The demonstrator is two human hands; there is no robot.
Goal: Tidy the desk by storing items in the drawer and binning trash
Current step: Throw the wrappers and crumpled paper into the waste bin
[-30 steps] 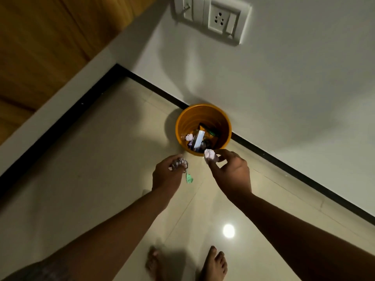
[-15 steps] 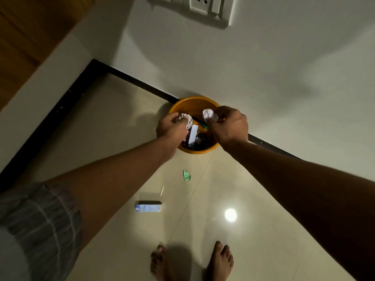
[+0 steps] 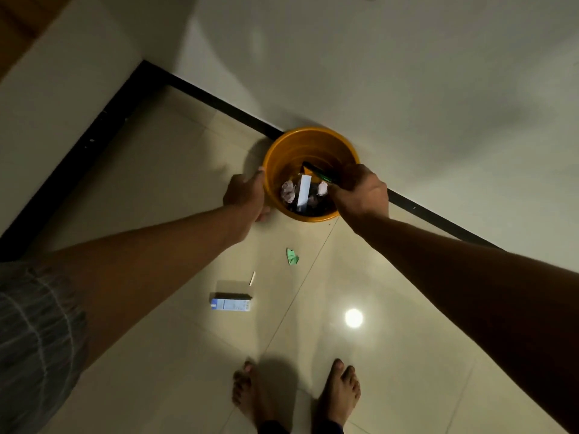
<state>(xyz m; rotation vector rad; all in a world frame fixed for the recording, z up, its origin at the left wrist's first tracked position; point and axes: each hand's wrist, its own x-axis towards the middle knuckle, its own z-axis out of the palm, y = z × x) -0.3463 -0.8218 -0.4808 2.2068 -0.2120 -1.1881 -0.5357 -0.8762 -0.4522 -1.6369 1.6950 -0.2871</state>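
Single head cam – looks steeply down at floor (image 3: pixel 188 189) by wall corner, hands nearby.

No words or numbers can be read here. The small blue and white box (image 3: pixel 231 305) on the floor has tiny print on its side, but it is too small and blurry to make out.

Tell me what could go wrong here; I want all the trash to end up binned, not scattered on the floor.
1. The green scrap, the small stick and the blue-and-white box lie on the floor short of the orange bin; they may be overlooked.
2. Bare feet stand near that litter, so a step forward could land on it.
3. The left hand rests against the bin's outer wall; a push could tip it.
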